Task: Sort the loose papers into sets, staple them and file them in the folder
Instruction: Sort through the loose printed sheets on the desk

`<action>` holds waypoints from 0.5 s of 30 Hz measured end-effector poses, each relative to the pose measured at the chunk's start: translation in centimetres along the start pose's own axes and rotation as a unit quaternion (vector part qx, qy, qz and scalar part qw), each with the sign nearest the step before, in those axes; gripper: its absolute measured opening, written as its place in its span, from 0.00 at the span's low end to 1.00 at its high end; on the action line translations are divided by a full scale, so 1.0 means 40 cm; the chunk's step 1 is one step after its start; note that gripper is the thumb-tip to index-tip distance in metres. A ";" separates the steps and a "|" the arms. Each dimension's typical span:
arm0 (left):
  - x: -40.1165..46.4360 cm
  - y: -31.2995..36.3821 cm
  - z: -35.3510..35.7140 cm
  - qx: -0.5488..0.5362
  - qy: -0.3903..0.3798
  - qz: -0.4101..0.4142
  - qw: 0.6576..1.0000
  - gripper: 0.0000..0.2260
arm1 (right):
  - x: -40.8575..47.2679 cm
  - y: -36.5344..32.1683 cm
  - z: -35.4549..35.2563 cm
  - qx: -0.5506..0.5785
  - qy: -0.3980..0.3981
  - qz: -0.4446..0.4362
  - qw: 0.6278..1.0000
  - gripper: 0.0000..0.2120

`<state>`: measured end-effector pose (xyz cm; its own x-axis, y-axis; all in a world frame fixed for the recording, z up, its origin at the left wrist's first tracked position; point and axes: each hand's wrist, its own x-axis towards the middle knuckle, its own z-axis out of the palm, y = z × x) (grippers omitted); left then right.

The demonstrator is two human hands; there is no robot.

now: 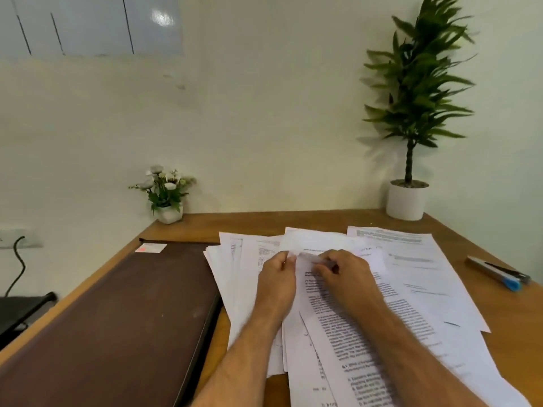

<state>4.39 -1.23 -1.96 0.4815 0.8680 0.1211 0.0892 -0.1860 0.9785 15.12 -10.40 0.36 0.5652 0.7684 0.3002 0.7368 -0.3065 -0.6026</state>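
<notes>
Several loose printed papers (pixel 417 277) lie spread and overlapping across the middle and right of the wooden desk (pixel 323 220). Both hands meet over the top of one printed sheet (pixel 338 318) in the middle of the pile. My left hand (pixel 276 277) has its fingers curled at the sheet's upper left edge. My right hand (pixel 343 270) pinches the sheet's top edge, which lifts slightly and looks blurred. A closed dark brown folder (pixel 117 318) lies flat on the desk's left side, with a small white and red label (pixel 150 247) at its far corner. A silver and blue stapler (pixel 496 273) lies at the right.
A small white pot of white flowers (pixel 166 192) stands at the desk's far left corner. A tall green plant in a white pot (pixel 407 198) stands at the far right corner. A black cable (pixel 17 259) and a dark chair part (pixel 20 309) are left of the desk.
</notes>
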 end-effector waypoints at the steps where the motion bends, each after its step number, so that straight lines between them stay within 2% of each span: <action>1: -0.003 0.001 0.004 0.012 0.001 0.010 1.000 0.13 | 0.002 0.004 0.004 0.008 0.007 0.003 1.000 0.02; 6: -0.001 -0.001 0.001 -0.001 0.019 0.014 1.000 0.13 | 0.035 -0.004 0.007 0.048 0.018 0.028 0.998 0.02; 15: 0.002 0.002 0.003 -0.009 0.056 0.004 0.998 0.14 | 0.045 -0.023 0.022 0.092 -0.015 0.074 0.993 0.07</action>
<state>4.54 -1.25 -1.88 0.3816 0.9129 0.1450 0.0708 -0.1853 0.9801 15.14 -8.26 0.79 0.6489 0.7397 0.1783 0.5651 -0.3116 -0.7639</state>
